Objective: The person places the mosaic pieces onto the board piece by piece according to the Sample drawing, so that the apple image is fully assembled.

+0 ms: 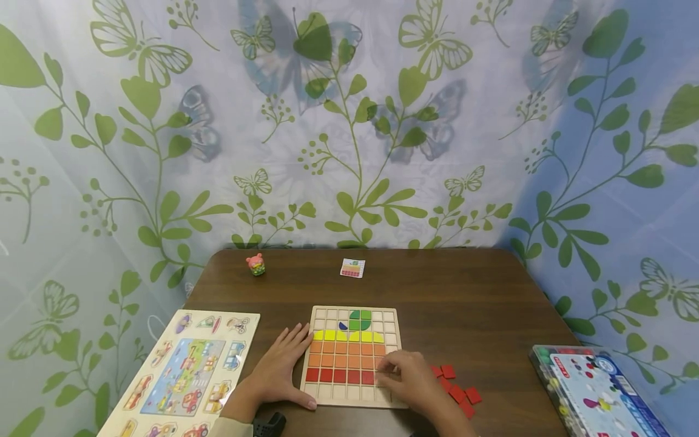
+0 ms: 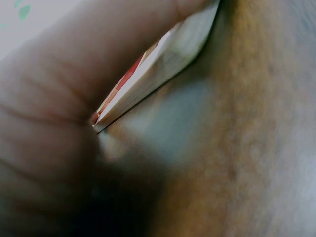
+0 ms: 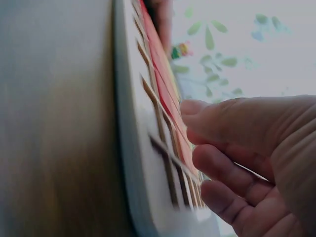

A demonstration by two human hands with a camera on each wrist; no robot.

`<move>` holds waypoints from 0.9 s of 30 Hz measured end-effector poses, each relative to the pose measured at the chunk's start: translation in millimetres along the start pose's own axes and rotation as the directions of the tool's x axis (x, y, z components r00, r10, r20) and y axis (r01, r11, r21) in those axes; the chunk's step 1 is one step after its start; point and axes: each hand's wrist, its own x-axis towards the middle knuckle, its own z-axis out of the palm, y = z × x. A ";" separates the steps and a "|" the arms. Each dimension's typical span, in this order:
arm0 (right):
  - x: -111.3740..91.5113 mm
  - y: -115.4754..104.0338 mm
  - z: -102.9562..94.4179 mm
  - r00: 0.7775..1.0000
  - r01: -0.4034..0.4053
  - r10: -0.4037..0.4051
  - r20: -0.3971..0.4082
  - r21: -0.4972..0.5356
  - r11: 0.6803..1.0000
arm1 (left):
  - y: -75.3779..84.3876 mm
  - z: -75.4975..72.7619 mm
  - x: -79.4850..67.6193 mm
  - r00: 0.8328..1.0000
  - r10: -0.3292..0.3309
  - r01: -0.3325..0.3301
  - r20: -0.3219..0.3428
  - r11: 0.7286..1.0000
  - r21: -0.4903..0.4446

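A wooden grid board (image 1: 338, 402) lies on the table with rows of yellow, orange and red tiles. Green pieces and one dark blue piece (image 1: 343, 326) sit above the yellow row. My left hand (image 1: 281, 367), fingers spread, rests along the board's left edge, its thumb by the lower left corner. Over the right end of the red row, my right hand (image 1: 406, 379) has its fingers curled, fingertips right beside the last visible red tile (image 1: 368, 377). In the right wrist view, thumb and fingers (image 3: 217, 165) are bent close above the grid; whether they pinch a tile, I cannot tell.
Several loose red tiles (image 1: 456, 394) lie right of the board. A vehicle puzzle board (image 1: 248, 334) is at the left, a clear plastic box (image 1: 546, 370) at the right. Farther back stand a small pink-headed figure (image 1: 255, 264) and a pattern card (image 1: 352, 267).
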 end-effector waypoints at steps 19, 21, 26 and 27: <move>-63.2 65.1 -101.8 0.940 -0.340 0.342 0.002 -0.083 0.937 | 0.0 0.4 -0.5 1.000 0.013 -0.013 -0.013 1.000 -0.014; -68.8 69.3 -110.3 0.947 -0.313 0.318 0.044 -0.083 0.946 | 0.0 0.3 -0.6 1.000 0.009 -0.010 -0.015 1.000 -0.015; -79.8 76.2 -124.4 0.944 -0.284 0.289 0.162 -0.058 0.957 | 0.5 0.1 -0.4 1.000 0.009 -0.009 -0.010 1.000 -0.011; -81.0 76.9 -125.8 0.938 -0.292 0.297 0.181 -0.053 0.955 | 0.7 0.1 -0.4 1.000 0.009 -0.009 -0.010 1.000 -0.009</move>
